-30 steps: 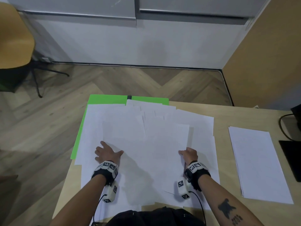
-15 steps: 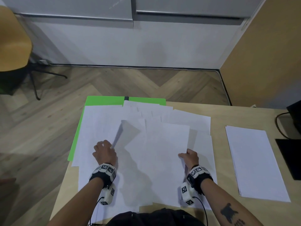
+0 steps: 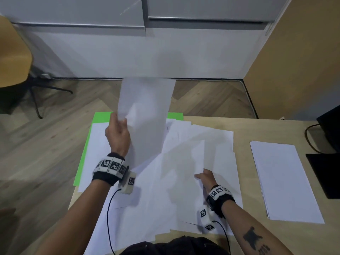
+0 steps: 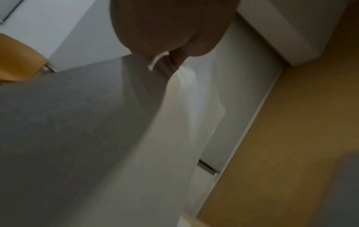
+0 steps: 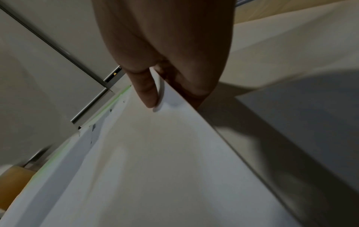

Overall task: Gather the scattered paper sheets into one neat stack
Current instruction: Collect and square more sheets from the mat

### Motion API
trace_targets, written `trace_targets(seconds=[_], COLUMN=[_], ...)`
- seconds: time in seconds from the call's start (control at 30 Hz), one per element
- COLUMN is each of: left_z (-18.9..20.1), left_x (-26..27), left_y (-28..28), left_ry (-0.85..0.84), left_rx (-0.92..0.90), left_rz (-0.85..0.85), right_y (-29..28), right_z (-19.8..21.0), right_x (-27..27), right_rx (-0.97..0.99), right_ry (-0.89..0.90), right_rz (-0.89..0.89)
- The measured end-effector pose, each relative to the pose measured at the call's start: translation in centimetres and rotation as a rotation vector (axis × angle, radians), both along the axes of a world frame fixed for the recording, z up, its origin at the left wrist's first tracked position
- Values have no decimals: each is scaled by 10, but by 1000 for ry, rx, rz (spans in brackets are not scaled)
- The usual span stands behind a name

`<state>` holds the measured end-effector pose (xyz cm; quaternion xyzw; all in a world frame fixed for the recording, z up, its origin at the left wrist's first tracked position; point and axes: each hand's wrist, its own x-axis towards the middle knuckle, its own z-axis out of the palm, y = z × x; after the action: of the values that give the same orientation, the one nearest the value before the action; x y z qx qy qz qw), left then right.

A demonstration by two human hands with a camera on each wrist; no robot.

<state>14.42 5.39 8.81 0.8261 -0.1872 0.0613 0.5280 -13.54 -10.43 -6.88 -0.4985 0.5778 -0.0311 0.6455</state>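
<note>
Several white paper sheets (image 3: 147,203) lie overlapped on the left half of the wooden table (image 3: 244,126). My left hand (image 3: 117,129) is raised above them and pinches the left edge of one white sheet (image 3: 147,115), which stands nearly upright and blurred. The left wrist view shows that sheet (image 4: 174,138) hanging from my left hand (image 4: 170,59). My right hand (image 3: 204,176) is low at the pile's right side and pinches the near corner of another sheet (image 3: 197,155), thumb on top in the right wrist view (image 5: 155,95). A neat stack (image 3: 283,181) lies at the table's right.
Green sheets (image 3: 103,116) lie under the pile at the table's far left corner. A black device (image 3: 329,173) with a cable (image 3: 311,137) sits at the right edge. A yellow chair (image 3: 12,57) stands on the wooden floor (image 3: 55,135) to the left.
My left hand has lifted a sheet from flat on the pile to nearly upright above the table. My right hand stays at the pile's right side, raising a sheet's corner slightly.
</note>
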Motion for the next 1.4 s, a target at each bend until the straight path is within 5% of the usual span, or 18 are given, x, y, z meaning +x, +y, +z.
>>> trace_targets(seconds=[0.13,0.6,0.97,1.07,1.13,1.27,1.4], left_z=[5,-133,-149,-152,-155,-159,-165], left_x=[15,-69,-97,-83,-69,-51,-48], left_y=[-9,24,7,16,28,57,74], left_ry=[88,536,628,529,481,554,634], left_rx=[-173,439,416,451,629,937,937], left_rz=[2,-246,-326,-239,-119,37,129], right_y=[1,5,19,14,7,-10,-26], right_z=[-3,-6,-14,-20,-26,-25,-32], right_x=[-1,13,20,17,12,-2,-18], right_rx=[50,102,30,4,-19,-49,-50], right_ry=[-27,-46,-165,-130,-99,-5,29], right_rz=[-10,-93,-34,-18,-16,-45,-73])
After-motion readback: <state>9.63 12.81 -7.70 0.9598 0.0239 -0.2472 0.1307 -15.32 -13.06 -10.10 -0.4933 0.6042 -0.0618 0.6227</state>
